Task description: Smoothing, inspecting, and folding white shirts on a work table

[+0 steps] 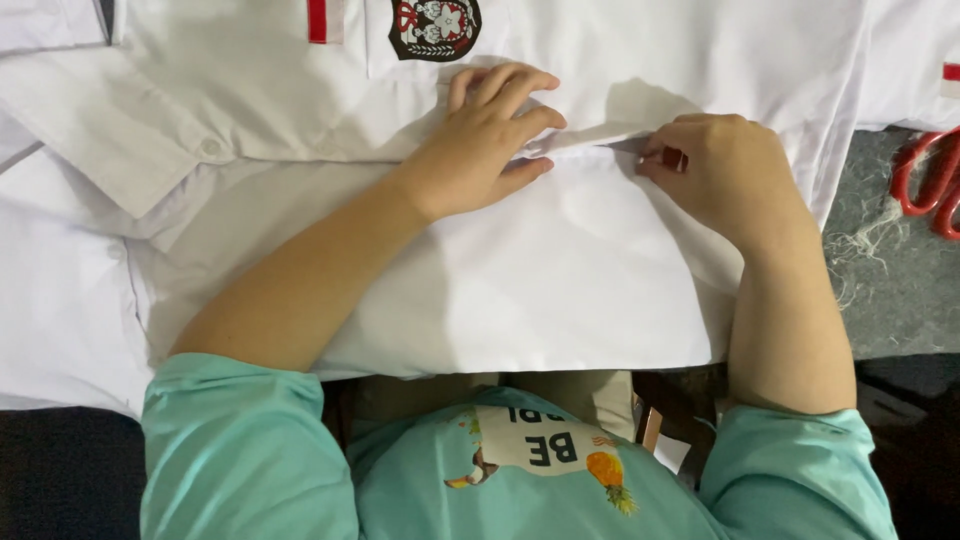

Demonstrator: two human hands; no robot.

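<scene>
A white shirt point(560, 270) lies spread flat in front of me, with a dark round crest point(435, 27) and a small red strip point(318, 20) on its chest near the top edge. My left hand point(480, 140) rests on the shirt's front edge, fingers pinching a fold of cloth. My right hand point(725, 170) is closed on the same fold just to the right, with a small dark red object point(673, 158) between its fingers. Both hands sit close together, about a hand's width apart.
Red-handled scissors point(930, 180) lie at the right edge on a grey surface point(890, 290), beside loose threads point(865, 245). More white garments point(60, 300) lie at the left and another at the top right point(915, 70). My teal sleeves fill the bottom.
</scene>
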